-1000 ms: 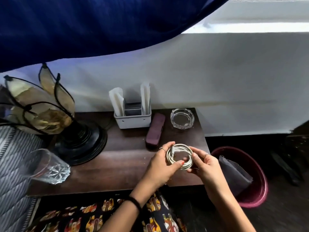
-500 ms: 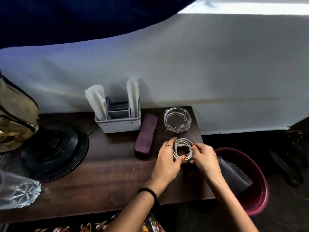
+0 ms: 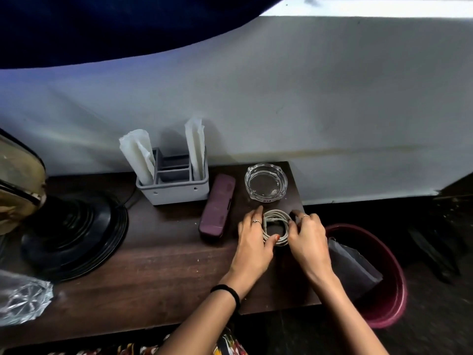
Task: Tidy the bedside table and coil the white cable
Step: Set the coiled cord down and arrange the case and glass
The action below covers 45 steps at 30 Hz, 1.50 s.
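The white cable (image 3: 275,218) is wound into a small round coil and lies on the dark wooden bedside table (image 3: 153,257), near its right end, just in front of the glass ashtray (image 3: 266,182). My left hand (image 3: 252,242) holds the coil's left side, with the thumb curled under its near edge. My right hand (image 3: 308,239) holds the right side, fingers curled over the rim. Both palms cover the coil's outer edges.
A maroon case (image 3: 217,204) lies left of the coil. A grey organiser (image 3: 176,185) with white papers stands at the wall. A black lamp base (image 3: 74,231) and a cut drinking glass (image 3: 20,298) are at the left. A maroon bin (image 3: 384,278) stands right of the table.
Both hands carried the coil away from me and down onto the table, close to the ashtray. The camera view shifted right.
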Motion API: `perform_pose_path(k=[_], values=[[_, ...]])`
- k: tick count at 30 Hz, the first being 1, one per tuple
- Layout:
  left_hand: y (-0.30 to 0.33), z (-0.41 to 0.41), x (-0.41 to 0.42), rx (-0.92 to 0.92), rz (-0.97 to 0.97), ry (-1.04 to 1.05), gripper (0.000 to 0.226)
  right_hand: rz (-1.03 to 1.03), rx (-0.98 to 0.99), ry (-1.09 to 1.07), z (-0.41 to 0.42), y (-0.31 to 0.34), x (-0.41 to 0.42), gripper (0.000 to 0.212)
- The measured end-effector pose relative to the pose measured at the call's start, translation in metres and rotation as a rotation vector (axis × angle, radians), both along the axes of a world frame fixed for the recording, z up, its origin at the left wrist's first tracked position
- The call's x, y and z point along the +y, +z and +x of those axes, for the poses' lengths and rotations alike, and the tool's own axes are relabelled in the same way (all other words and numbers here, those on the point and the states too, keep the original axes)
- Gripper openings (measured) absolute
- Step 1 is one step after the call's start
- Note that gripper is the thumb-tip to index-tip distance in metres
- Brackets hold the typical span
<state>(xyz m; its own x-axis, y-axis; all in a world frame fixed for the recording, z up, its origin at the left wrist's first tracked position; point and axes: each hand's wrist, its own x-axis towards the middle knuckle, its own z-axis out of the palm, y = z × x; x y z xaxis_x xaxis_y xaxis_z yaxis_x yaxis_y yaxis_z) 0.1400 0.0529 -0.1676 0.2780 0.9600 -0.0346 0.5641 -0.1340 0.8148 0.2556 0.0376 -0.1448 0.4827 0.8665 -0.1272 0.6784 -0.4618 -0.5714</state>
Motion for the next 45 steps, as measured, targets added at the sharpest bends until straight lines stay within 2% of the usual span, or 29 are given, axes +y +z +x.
perform_pose_path(k=[3, 6, 10, 13, 18, 23, 29, 31, 33, 35, 37, 38, 41, 43, 45], values=[[0.008, -0.009, -0.004, -0.094, 0.001, -0.001, 0.062, 0.023, 0.049, -0.009, 0.002, 0.0, 0.0, 0.032], [0.014, -0.025, -0.011, -0.129, 0.13, 0.045, 0.048, 0.091, 0.061, -0.026, 0.0, 0.002, -0.002, 0.032], [0.018, -0.054, -0.012, -0.015, 0.313, 0.236, 0.041, 0.229, 0.012, 0.034, -0.016, 0.008, -0.002, 0.032], [0.013, -0.067, -0.007, 0.109, 0.321, 0.367, 0.049, 0.303, 0.006, 0.156, -0.038, 0.013, 0.005, 0.029], [0.002, -0.07, 0.01, 0.346, 0.187, 0.251, 0.066, 0.273, 0.052, 0.326, -0.065, 0.017, 0.01, 0.024], [-0.004, -0.075, 0.022, 0.293, 0.197, 0.181, 0.056, 0.29, 0.058, 0.355, -0.067, 0.015, 0.002, 0.019], [0.011, -0.105, 0.007, 0.02, 0.114, 0.139, 0.049, 0.275, 0.081, 0.335, -0.067, 0.015, -0.007, 0.018], [0.019, -0.122, -0.002, -0.097, -0.023, 0.125, 0.041, 0.263, 0.103, 0.341, -0.07, 0.017, -0.009, 0.021], [0.033, -0.137, -0.012, -0.357, -0.318, 0.201, 0.03, 0.235, 0.161, 0.338, -0.075, 0.021, -0.01, 0.023], [0.044, -0.142, -0.023, -0.767, -0.623, 0.338, 0.021, 0.165, 0.255, 0.331, -0.084, 0.028, -0.013, 0.021], [0.046, -0.145, -0.031, -1.096, -0.784, 0.428, 0.025, 0.097, 0.38, 0.342, -0.1, 0.036, -0.019, 0.02], [0.046, -0.144, -0.036, -1.204, -0.827, 0.449, 0.032, 0.075, 0.446, 0.354, -0.109, 0.04, -0.024, 0.021], [0.046, -0.139, -0.049, -1.294, -0.839, 0.436, 0.043, 0.025, 0.555, 0.415, -0.132, 0.047, -0.04, 0.041], [0.044, -0.137, -0.054, -1.265, -0.81, 0.413, 0.048, -0.009, 0.508, 0.444, -0.135, 0.046, -0.043, 0.064], [0.041, -0.139, -0.057, -1.226, -0.786, 0.403, 0.062, -0.038, 0.461, 0.466, -0.131, 0.048, -0.04, 0.076]])
